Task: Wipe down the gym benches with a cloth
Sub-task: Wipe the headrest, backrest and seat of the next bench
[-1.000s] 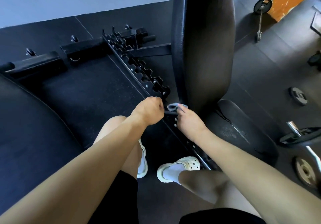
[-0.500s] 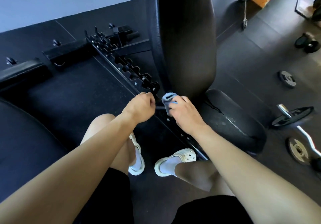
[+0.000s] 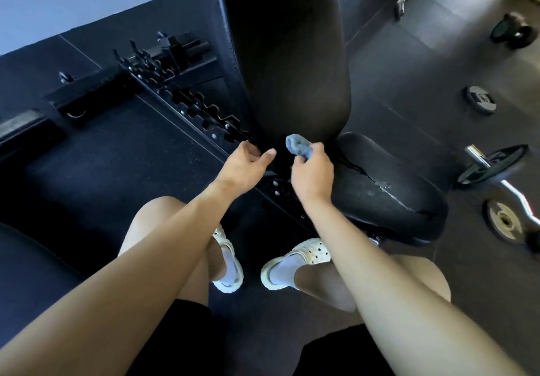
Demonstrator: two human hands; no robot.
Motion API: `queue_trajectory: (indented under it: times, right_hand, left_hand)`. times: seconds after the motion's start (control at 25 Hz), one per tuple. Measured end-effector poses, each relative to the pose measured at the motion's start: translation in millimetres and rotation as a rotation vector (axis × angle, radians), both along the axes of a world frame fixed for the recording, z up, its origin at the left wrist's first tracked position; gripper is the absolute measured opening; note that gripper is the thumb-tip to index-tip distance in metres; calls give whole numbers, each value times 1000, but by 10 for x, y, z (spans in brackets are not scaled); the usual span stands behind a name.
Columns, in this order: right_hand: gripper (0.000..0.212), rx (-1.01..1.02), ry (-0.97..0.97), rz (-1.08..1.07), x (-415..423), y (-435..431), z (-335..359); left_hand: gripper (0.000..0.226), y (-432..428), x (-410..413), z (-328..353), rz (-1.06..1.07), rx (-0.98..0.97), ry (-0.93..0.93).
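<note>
Gripping bunched cloth [image 3: 298, 145] in my right hand [image 3: 312, 175] where backrest [image 3: 286, 69] meets seat [image 3: 385, 191], left hand [image 3: 242, 168] slack and empty beside the notched rail [image 3: 204, 115]; risks, I judge: a pinch in that gap, cloth snagging on the seat's cracked cover.

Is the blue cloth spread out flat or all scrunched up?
Scrunched up. The cloth is a small bunched wad poking out of the right hand, whose fingers curl round it.

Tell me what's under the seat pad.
A black bolted frame rail shows at the left edge of the seat pad, a metal fitting below its near rim. The pad covers the rest.
</note>
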State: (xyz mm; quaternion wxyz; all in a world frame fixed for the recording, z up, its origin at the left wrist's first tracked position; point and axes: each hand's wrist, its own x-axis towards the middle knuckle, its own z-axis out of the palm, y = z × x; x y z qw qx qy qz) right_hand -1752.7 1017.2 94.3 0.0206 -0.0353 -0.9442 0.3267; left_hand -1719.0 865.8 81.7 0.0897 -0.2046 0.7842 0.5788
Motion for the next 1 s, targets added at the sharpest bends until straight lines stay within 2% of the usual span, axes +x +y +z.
queue_trajectory:
  times: [0.12,0.24,0.36,0.44,0.52,0.6,0.68,0.76,0.84,0.92,1.0]
  right_hand:
    - [35,90,-18,-5,320,-218,-163]
    - [46,-45,-241,-207,113,-160,-83]
    - [49,-382,-427,-555,-338,-105,-3]
    - [40,-590,-488,-704,-366,-165,-6]
    - [28,-959,-560,-774,-209,-272,-96]
    - [36,-1424,-591,-773,59,-375,-110]
    - [31,-1659,-555,-821,138,-420,-102]
    - [31,-1718,-533,-850,89,-405,-119]
    - [45,-1765,-512,-836,5,-337,-169]
    - [53,-1754,-512,-819,-57,-279,-250]
    - [51,-1746,-510,-786,-25,-289,-293]
  left_hand:
    - [49,55,22,-50,-5,18,17]
    - [50,95,36,-69,-42,12,33]
    - [43,73,35,-56,-53,12,39]
    - [40,72,36,-58,-58,1,48]
    - [39,81,24,-50,-55,-20,54]
    - [38,82,21,-40,-34,-53,47]
    - [39,52,21,-46,-23,-75,53]
    - [37,-11,26,-82,-35,-118,73]
    - [34,-80,29,-125,-51,-142,91]
    - [32,-98,26,-135,-53,-143,97]
    - [30,-71,17,-133,-56,-155,100]
